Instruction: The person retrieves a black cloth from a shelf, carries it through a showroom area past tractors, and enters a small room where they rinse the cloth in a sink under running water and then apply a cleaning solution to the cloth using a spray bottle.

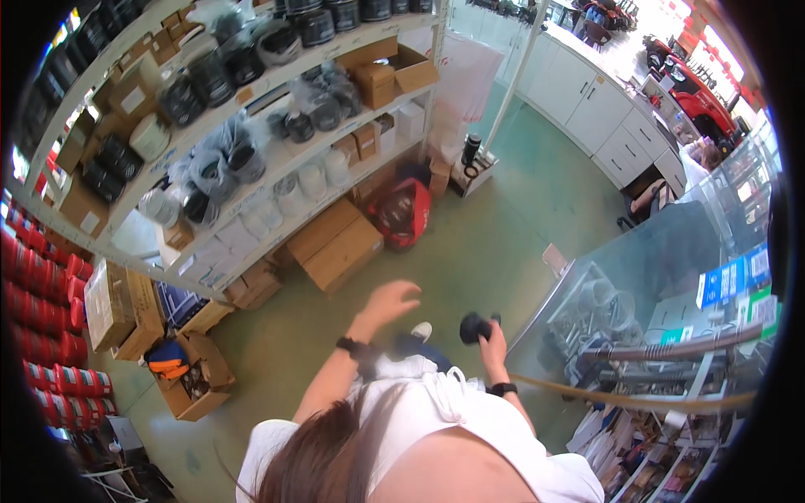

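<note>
My right hand (495, 341) is closed around a small black object (475, 328) with a rounded end, held in front of my body at the right. The frame does not show what kind of thing it is. My left hand (392, 303) hangs in the air to the left of it, empty, its fingers loosely bent and apart. Both wrists wear black bands. Below my left hand a white shoe (422, 331) shows on the green floor. Nearest beyond that hand is a closed cardboard box (337, 245) at the foot of the shelves.
A white shelving rack (277, 77) with black and white filters fills the far left. A red bag-like thing (401, 211) sits beside it. Glass counter (646, 251) on the right; an open carton (194, 387) and red buckets (38, 285) at left. A person (703, 159) is far right.
</note>
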{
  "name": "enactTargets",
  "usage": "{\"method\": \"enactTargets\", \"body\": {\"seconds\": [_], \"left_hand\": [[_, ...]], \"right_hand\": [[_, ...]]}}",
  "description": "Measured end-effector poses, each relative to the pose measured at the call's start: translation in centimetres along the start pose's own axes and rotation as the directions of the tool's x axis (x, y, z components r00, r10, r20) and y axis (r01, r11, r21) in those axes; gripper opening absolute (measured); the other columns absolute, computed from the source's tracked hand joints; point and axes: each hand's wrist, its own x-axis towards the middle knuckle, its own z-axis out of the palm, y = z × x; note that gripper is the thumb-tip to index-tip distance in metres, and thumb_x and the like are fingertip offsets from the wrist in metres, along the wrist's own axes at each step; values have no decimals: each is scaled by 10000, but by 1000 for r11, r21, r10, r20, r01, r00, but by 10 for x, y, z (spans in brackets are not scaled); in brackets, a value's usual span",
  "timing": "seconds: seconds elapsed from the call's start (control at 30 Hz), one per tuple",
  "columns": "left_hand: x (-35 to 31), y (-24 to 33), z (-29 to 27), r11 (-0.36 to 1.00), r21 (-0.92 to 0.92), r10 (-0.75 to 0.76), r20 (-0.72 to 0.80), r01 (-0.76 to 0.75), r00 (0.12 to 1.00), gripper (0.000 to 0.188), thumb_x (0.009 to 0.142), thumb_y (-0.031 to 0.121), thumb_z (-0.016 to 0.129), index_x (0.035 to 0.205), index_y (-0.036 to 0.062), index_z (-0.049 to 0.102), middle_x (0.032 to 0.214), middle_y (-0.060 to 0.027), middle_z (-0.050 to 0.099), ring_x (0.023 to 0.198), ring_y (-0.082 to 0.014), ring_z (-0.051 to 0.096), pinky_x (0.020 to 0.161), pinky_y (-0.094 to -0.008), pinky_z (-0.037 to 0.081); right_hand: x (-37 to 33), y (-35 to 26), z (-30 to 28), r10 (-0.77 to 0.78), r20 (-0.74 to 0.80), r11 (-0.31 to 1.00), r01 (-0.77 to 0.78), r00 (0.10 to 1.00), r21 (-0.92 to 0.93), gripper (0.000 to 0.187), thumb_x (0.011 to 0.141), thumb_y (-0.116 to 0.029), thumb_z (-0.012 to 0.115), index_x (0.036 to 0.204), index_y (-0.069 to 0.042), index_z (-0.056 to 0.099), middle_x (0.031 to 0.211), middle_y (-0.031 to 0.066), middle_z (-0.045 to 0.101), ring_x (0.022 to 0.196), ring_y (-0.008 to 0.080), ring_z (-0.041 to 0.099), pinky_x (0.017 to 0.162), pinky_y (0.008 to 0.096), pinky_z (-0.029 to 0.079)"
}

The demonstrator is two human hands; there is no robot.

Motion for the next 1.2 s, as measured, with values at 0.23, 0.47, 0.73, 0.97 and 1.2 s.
{"method": "enactTargets", "body": {"seconds": [0.23,0.47,0.73,0.97,1.2], "left_hand": [[83,19,-35,997,75,33,-193,-19,981,396,683,218,641,1029,50,551,1024,-121,551,956,-293,510,808,-371,413],[183,21,-43,975,221,113,-566,18,817,209,670,157,629,859,70,607,897,-76,595,943,-257,515,826,-375,392],[370,64,-60,985,-21,132,-539,-170,832,126,651,105,612,737,15,599,777,-95,610,773,-252,569,728,-331,438],[469,105,-30,981,58,192,-370,-183,909,118,645,160,613,697,54,605,717,-108,595,724,-272,556,680,-355,431],[573,107,-19,991,97,-13,-602,89,798,151,650,194,601,688,47,605,695,-113,589,702,-279,557,644,-376,433]], "right_hand": [[174,-166,-30,-377,92,886,331,922,324,396,698,-140,660,1041,-44,488,947,149,570,838,307,567,709,351,455],[286,-171,-31,-583,295,686,265,757,677,498,689,-68,685,1107,-32,418,884,44,523,861,121,510,783,263,416],[428,-108,-76,-410,689,871,34,598,489,566,696,-23,676,1158,-58,350,861,51,500,796,127,542,691,254,469],[602,-69,-149,-347,437,880,128,830,457,500,654,20,633,1098,-79,427,790,60,529,709,146,556,627,271,471],[671,-35,-139,-547,474,837,449,690,313,371,641,18,640,989,-76,554,748,52,501,683,158,534,662,257,453]]}}
